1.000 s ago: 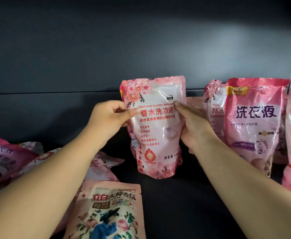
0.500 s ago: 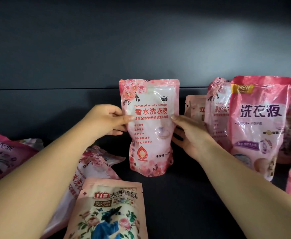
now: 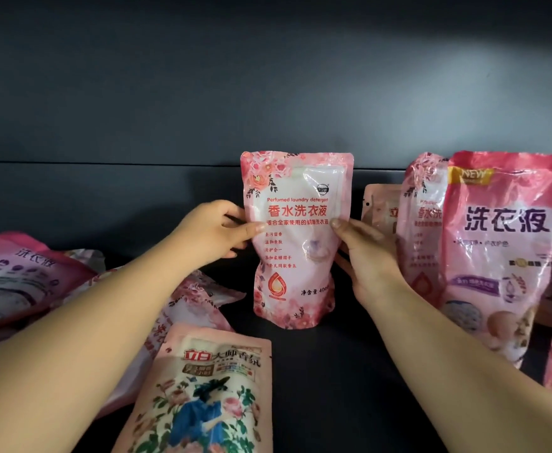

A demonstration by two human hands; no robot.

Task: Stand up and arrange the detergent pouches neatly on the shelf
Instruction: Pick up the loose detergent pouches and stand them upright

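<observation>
Rose pouch (image 3: 295, 243) stands upright mid-shelf (image 3: 349, 371), base on the dark board, front w/ red print facing camera. Left hand (image 3: 212, 232) grips its left edge, thumb on the front, fingers curled behind. Right hand (image 3: 364, 253) grips the right edge, thumb on front, fingers round the back.

Right of it, apart: a row of upright pouches, big pink pouch (image 3: 503, 253) in front, another rose one and a peach one partly hidden behind. Front left: peach pouch (image 3: 209, 393) w/ a blue figure lies flat. Far left: purple-print pouch (image 3: 16, 276) and others lie in a heap.
</observation>
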